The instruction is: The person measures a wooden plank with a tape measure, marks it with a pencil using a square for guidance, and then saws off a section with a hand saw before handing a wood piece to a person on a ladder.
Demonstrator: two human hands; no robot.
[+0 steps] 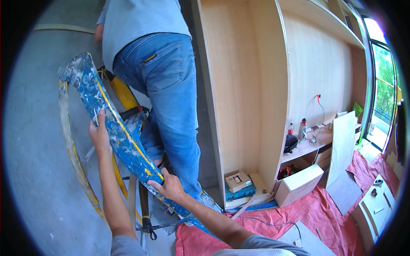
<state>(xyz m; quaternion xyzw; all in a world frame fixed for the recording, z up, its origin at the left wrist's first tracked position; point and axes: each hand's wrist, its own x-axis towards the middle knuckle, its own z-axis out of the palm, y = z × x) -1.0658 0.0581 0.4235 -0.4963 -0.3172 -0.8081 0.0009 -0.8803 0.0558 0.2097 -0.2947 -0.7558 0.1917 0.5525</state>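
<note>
A blue and yellow stepladder (121, 136), heavily spattered with dried paint, leans across the left half of the view. My left hand (100, 135) grips the left edge of its wide blue rail, thumb up along the side and most fingers hidden behind. Lower down, my right hand (171, 187) is closed over the right edge of the same rail. Just beyond the rail another person in blue jeans (173, 91) and a light shirt faces away from me, close against the ladder. That person's feet and most of one arm are out of sight.
A tall wooden cabinet (232, 81) stands to the right, with a blue case (239, 195) in its bottom. A pulled-out drawer (299, 185), a leaning panel (341, 145) and a bottle (303, 128) are farther right. Red sheeting (260, 232) with a cable covers the floor. A grey wall (38, 141) is at left.
</note>
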